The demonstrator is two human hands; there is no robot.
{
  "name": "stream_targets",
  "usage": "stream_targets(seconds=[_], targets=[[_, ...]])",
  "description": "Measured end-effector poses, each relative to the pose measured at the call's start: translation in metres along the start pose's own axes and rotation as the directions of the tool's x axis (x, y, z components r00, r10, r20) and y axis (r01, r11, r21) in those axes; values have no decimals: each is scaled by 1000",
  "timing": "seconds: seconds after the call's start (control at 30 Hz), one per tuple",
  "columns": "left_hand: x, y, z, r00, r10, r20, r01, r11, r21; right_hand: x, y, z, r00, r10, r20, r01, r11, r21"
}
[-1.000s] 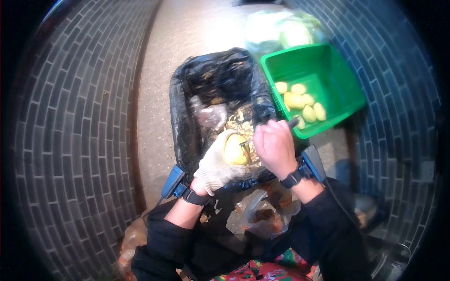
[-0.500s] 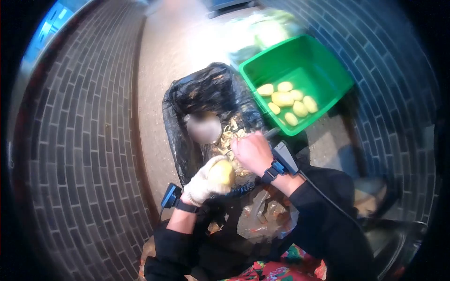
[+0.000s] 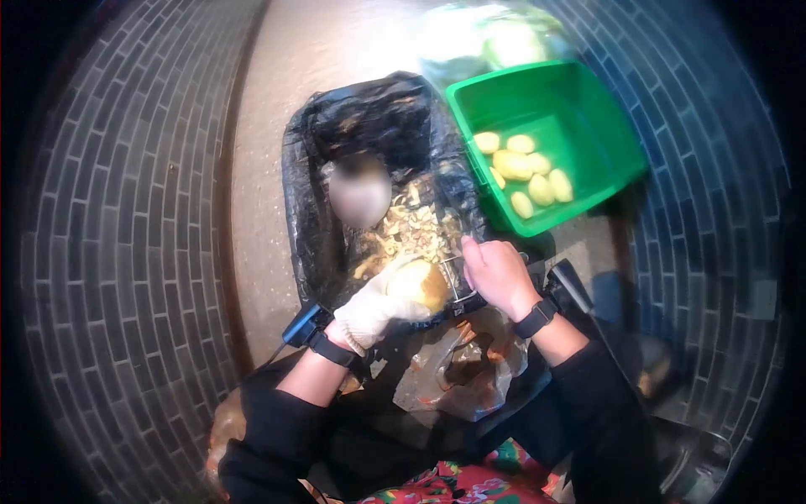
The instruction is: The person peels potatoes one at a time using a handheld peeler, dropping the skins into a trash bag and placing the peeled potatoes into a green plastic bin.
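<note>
My left hand (image 3: pixel 378 302), in a white knitted glove, is wrapped around a potato (image 3: pixel 422 286) that looks partly peeled, with brownish skin on its upper side. My bare right hand (image 3: pixel 501 275) grips a peeler (image 3: pixel 456 281), whose pale frame stands just right of the potato. Its handle is mostly hidden by my fingers. Both hands are over the near end of a bin lined with a black plastic bag (image 3: pixel 300 185). Potato peelings (image 3: pixel 416 227) lie heaped inside it below my hands.
A green tub (image 3: pixel 588 168) with several peeled potatoes (image 3: pixel 514 165) stands at the right of the bin. Behind it is a clear bag of pale green produce (image 3: pixel 512 42). Brick walls rise on both sides. A clear plastic bag (image 3: pixel 462 370) lies near my lap.
My right hand has moved right and nearer to me, away from over the peelings, so the peeler's frame now shows. My left hand has turned the potato, showing its brownish skin.
</note>
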State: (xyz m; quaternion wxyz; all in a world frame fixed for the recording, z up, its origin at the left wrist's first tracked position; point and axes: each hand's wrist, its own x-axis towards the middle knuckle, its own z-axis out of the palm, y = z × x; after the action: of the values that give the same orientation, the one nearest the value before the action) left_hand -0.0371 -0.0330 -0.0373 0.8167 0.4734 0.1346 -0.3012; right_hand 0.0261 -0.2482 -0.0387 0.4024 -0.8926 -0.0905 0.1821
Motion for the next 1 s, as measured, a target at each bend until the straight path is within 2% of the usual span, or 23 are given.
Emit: stream_targets(seconds=[0.03, 0.1, 0.13, 0.2, 0.23, 0.3, 0.37, 0.43, 0.47, 0.53, 0.67, 0.7, 0.73, 0.77, 0.8, 0.83, 0.87, 0.9, 0.97, 1.0], targets=[[-1, 0, 1, 1000, 3, -5, -4, 1000, -5, 0, -1, 2, 1000, -4, 6, 4, 1000, -3], [1, -4, 6, 999, 31, -17, -30, 998, 62, -3, -3, 6, 978, -189, -85, 170, 967, -192], [6, -8, 4, 998, 56, -42, -49, 987, 156, -5, -6, 7, 979, -190, -79, 172, 966, -194], [9, -17, 2, 995, 92, -41, -82, 976, 202, -10, -15, 6, 944, -307, -121, 269, 928, -256], [11, -20, 1, 991, 127, -34, -115, 960, 255, -10, -17, 8, 944, -308, -118, 271, 928, -257], [15, -26, -3, 996, 89, -31, -77, 957, 281, -11, -19, 9, 895, -419, -154, 352, 875, -333], [15, -26, -2, 998, 50, -26, -39, 949, 312, -10, -18, 11, 881, -449, -151, 381, 861, -336], [8, -22, 2, 993, 49, -105, 4, 890, 456, -9, -13, 13, 868, -472, -156, 401, 851, -340], [8, -22, 1, 994, 47, -98, 3, 887, 461, -5, -8, 15, 873, -464, -151, 399, 857, -327], [10, -21, -4, 981, 131, -141, -7, 755, 655, 3, -3, 19, 874, -460, -158, 398, 863, -313], [-4, 1, 5, 976, 173, -130, -47, 755, 654, 11, -2, 23, 847, -489, -208, 413, 852, -321], [-10, 10, 10, 985, 155, -77, -69, 760, 647, 15, -2, 21, 849, -485, -212, 399, 850, -345], [-16, 18, 15, 990, 140, -24, -93, 763, 639, 21, 6, 16, 843, -494, -211, 346, 800, -490], [-23, 19, 18, 990, 121, 70, -139, 850, 508, 27, 16, 13, 840, -500, -211, 280, 732, -621], [-27, 22, 21, 985, 138, 108, -173, 851, 495, 30, 17, 15, 880, -380, -285, 162, 804, -572], [-30, 23, 24, 977, 158, 144, -208, 853, 479, 27, 17, 17, 872, -381, -309, 153, 810, -566], [-31, 24, 24, 988, 125, 91, -150, 915, 374, 23, 11, 17, 869, -384, -313, 170, 824, -540], [-28, 21, 20, 979, 198, 45, -196, 864, 463, 24, 4, 14, 857, -412, -311, 205, 825, -526], [-18, 8, 2, 971, 220, -93, -172, 912, 371, 19, -6, 12, 863, -439, -251, 242, 794, -557], [-13, 6, -7, 957, 271, -100, -201, 873, 444, 19, -7, 14, 869, -427, -252, 239, 806, -541]])
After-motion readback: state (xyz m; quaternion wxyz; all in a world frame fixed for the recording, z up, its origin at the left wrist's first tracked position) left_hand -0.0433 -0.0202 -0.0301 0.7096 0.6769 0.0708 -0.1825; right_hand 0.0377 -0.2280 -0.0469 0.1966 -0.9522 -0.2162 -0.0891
